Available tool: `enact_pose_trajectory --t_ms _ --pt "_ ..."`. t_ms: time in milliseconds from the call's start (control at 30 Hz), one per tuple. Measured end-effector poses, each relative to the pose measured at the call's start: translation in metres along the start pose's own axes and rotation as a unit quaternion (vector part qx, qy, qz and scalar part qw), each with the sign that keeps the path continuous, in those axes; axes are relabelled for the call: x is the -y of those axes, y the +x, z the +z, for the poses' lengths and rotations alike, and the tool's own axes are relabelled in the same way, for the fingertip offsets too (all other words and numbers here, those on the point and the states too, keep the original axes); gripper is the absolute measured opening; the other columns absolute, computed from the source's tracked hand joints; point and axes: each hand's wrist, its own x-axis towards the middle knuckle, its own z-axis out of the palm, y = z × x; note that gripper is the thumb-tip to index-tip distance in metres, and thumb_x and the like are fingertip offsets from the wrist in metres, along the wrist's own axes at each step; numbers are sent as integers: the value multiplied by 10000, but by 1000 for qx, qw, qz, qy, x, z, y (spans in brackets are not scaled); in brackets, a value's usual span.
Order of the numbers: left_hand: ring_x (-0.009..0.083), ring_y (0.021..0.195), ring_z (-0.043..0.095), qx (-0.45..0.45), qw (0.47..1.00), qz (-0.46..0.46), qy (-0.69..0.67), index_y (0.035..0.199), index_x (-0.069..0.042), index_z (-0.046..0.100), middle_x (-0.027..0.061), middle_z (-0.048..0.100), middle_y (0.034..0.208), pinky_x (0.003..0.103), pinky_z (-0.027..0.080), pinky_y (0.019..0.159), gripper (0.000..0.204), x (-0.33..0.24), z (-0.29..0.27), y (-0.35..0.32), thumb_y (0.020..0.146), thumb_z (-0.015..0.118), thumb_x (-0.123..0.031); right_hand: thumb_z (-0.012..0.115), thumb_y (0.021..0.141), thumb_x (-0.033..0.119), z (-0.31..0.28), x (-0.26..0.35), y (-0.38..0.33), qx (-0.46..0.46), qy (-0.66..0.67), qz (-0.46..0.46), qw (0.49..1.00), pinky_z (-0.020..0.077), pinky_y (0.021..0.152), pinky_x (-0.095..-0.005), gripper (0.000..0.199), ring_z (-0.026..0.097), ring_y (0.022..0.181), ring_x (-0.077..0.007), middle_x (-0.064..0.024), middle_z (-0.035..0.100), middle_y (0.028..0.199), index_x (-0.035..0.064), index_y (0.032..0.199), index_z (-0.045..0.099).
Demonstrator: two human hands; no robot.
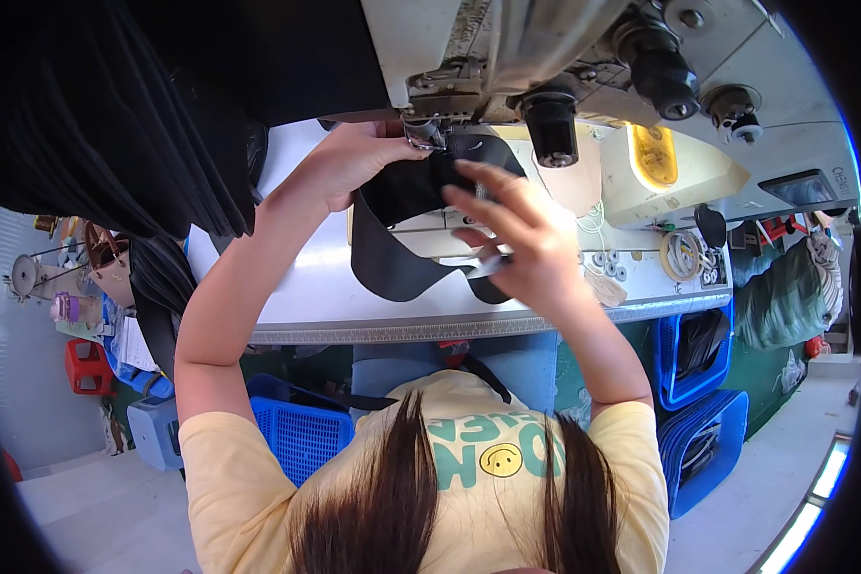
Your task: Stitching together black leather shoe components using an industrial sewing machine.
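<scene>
A black strip of leather-like material (pixel 392 258) curves in a loop on the white sewing machine bed, its far part lying under the presser foot (pixel 425 134). My left hand (pixel 362 158) pinches the strip's far left edge, right beside the foot. My right hand (pixel 526 237) hovers over the loop's right side, smeared by motion. Its upper fingers stretch toward the foot, and its lower fingers curl around a small silvery tool (pixel 491 262) whose kind is too blurred to tell.
The sewing machine head (pixel 584 48) hangs over the work. Black sheets (pixel 105 124) are stacked at the left. Washers (pixel 610 263) and a coil (pixel 681 256) lie right. A metal ruler (pixel 402 331) lines the near edge. Blue baskets (pixel 301 435) stand below, several with black pieces.
</scene>
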Motion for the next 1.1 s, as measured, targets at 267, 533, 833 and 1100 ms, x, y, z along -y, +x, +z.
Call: enact_pose_trajectory --t_ms 267,533,833,1100 --pt "100 803 513 9 997 68 36 956 -22 587 23 589 857 232 377 763 221 1 5 1 736 595 -48 605 498 -38 -2 -14 6 22 -55 -29 998 466 578 -285 394 530 653 -195 -28 599 981 63 878 628" --pt "100 774 528 -13 999 44 13 914 -41 601 26 590 802 226 384 742 175 7 7 -1 741 589 -62 620 528 -34 -8 -24 13 46 -71 -46 995 477 597 -286 346 552 683 -179 -4 606 970 77 855 624" --pt "74 584 556 27 972 46 -231 871 -65 549 12 577 730 195 401 383 105 26 22 -2 770 528 -47 488 630 -159 -7 -62 16 51 -11 -1 999 426 554 -233 364 502 604 -130 -2 615 977 73 888 597" --pt "75 694 567 -28 960 30 -276 937 -56 543 10 578 809 192 463 537 144 20 30 -10 797 510 -49 489 573 -172 -16 -32 16 87 0 60 994 469 585 -250 447 585 679 -158 -46 587 1039 53 947 587"
